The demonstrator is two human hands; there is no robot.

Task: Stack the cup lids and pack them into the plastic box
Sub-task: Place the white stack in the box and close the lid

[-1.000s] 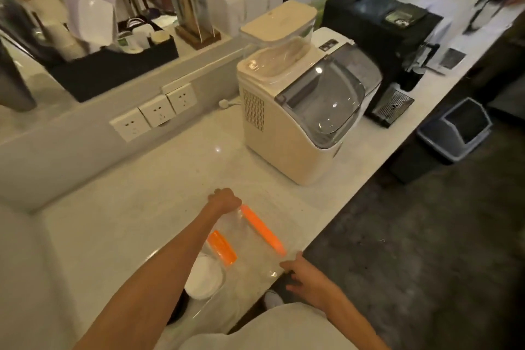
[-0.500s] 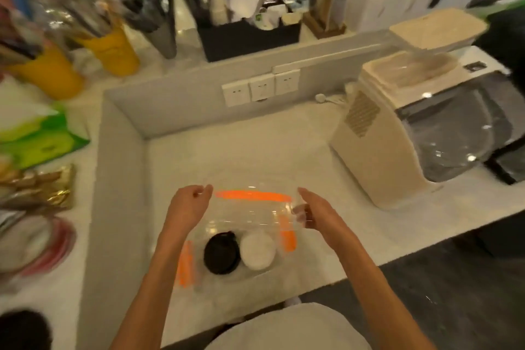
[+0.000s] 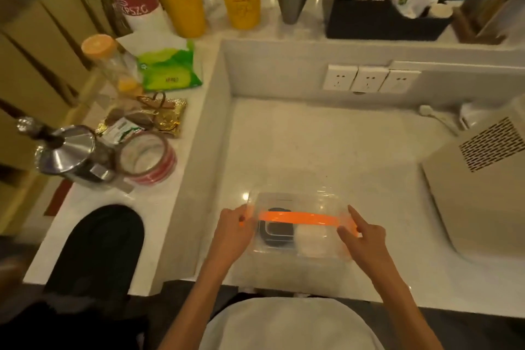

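Lids, one black stack (image 3: 275, 236) and one white (image 3: 309, 239), sit blurred inside the clear plastic box (image 3: 298, 204) on the table's (image 3: 312, 150) near edge. Left hand (image 3: 231, 231) and right hand (image 3: 362, 239) grip its ends; an orange handle (image 3: 298, 218) crosses above.

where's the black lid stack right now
In the head view the black lid stack sits inside the clear plastic box, on its left side beside the white lids, near the left hand.

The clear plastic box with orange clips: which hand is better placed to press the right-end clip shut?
Probably the right hand: its fingers already rest at the right end of the clear plastic box, beside the orange clip. The left hand holds the opposite end.
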